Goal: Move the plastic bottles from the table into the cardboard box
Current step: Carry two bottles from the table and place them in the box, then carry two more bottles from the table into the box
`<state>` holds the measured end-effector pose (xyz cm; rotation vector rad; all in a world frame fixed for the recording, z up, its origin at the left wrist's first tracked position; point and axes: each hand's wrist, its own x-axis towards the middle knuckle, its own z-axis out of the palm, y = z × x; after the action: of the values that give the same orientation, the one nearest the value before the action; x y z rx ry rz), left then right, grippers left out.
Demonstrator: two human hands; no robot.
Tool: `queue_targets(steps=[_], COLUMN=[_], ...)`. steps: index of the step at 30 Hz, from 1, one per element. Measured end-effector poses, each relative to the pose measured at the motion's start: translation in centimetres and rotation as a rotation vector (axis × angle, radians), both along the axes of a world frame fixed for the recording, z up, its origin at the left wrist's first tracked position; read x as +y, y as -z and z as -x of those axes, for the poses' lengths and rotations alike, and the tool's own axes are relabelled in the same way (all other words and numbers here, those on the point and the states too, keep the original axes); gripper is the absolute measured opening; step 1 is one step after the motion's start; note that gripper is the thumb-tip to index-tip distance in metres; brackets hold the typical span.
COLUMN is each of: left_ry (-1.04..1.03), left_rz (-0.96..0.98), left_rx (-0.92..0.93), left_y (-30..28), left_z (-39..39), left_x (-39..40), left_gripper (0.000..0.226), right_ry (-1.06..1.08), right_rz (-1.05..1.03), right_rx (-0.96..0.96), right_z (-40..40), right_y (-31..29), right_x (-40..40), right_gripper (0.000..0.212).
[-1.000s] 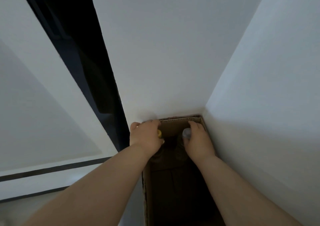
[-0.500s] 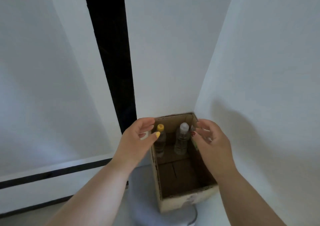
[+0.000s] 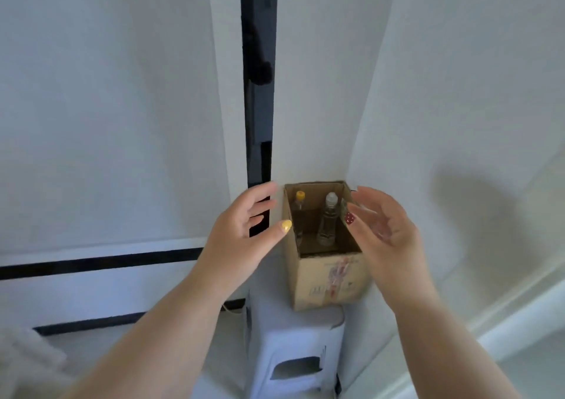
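An open cardboard box stands in the wall corner on a white plastic stool. Two clear plastic bottles stand upright inside it at the back: one with a yellow cap on the left, one with a clear cap on the right. My left hand hovers just left of the box, fingers spread, holding nothing. My right hand hovers at the box's right edge, also open and empty. The table is out of view.
White walls meet behind the box. A tall black strip runs down the wall to the left of the box. A black band crosses the lower left. A white baseboard runs along the right wall.
Both hands have let go of the bottles and drawn back out of the box. The view has pulled away, so the box front and the stool now show.
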<state>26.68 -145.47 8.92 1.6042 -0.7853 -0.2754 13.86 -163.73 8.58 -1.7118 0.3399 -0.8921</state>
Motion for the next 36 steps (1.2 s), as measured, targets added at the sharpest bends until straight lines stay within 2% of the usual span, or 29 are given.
queue_targets(steps=[2, 7, 15, 18, 26, 36], left_ry=[-0.024, -0.072, -0.103, -0.08, 0.022, 0.086], left_rz=[0.065, 0.15, 0.274, 0.31, 0.305, 0.328], left_rx=[0.039, 0.13, 0.153, 0.182, 0.259, 0.253], left_y=[-0.5, -1.0, -2.9, -2.7, -1.8, -3.5], left_z=[3.6, 11.3, 20.6, 23.7, 32.8, 42.8], left_x=[3.6, 12.6, 26.4, 31.6, 45.9, 57.8], left_gripper=[0.059, 0.041, 0.038, 0.035, 0.045, 0.047], right_ry=[-0.052, -0.145, -0.237, -0.228, -0.115, -0.039], right_rz=[-0.026, -0.096, -0.136, -0.159, -0.261, -0.278], right_rx=[-0.027, -0.032, -0.046, -0.053, -0.076, -0.081], right_z=[2.7, 9.4, 17.9, 21.4, 32.1, 43.4], right_y=[-0.5, -1.5, -3.6, -3.5, -2.3, -4.7], right_x=[3.2, 11.6, 25.1, 30.4, 46.0, 58.9], right_gripper=[0.034, 0.034, 0.03, 0.028, 0.027, 0.03])
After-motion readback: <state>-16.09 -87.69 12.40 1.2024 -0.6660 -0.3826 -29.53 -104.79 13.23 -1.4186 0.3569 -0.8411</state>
